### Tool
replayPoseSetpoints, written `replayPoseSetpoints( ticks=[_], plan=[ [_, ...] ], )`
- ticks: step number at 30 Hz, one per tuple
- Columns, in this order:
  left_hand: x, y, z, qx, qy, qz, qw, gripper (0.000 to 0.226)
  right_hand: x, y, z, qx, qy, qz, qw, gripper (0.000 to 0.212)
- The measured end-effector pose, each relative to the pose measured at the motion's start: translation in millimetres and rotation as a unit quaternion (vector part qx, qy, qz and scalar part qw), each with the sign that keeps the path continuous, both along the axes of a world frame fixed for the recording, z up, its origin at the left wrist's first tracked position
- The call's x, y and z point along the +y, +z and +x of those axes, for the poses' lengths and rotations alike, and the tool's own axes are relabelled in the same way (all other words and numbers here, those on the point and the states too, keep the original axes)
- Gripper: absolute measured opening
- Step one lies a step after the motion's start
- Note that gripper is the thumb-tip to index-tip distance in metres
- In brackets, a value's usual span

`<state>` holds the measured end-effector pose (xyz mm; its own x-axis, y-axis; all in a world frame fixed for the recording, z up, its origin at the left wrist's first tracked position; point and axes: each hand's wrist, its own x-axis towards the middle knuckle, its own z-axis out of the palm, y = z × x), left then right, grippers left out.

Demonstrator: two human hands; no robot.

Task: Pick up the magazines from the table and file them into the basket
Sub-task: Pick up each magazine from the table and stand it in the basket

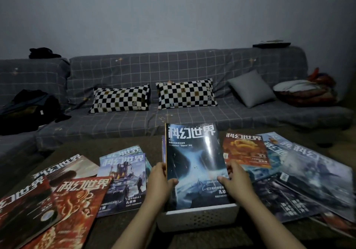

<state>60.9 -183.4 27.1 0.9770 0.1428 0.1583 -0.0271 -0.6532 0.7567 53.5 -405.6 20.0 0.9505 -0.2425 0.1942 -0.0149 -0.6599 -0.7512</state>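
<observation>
A blue-covered magazine (194,164) is held upright in the white perforated basket (198,220), its lower edge inside the rim. The left hand (160,181) is closed on the left edge, thumb on the cover; the right hand (236,179) is closed on the right edge, fingers (223,179) curled over the cover. Further magazines lie flat on the tabletop (107,227): a red one (77,208) at left, an orange one (244,150) at right. A grey sofa (173,71) stands beyond.
</observation>
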Motion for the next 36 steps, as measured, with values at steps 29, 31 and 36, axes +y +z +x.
replayPoseSetpoints(
  ticks=[29,31,36],
  plan=[
    [0,-7,-12,-0.071,0.026,0.054,0.996,0.032,7,-6,3,0.027,-0.018,-0.113,0.993,0.067],
    [1,-5,-16,-0.073,0.015,0.023,0.997,0.043,13,-3,-2,0.007,-0.019,-0.098,0.995,0.067],
    [15,7,-31,-0.096,-0.003,-0.045,0.994,0.051,49,14,-15,-0.095,0.047,-0.082,0.991,0.057]
  ],
)
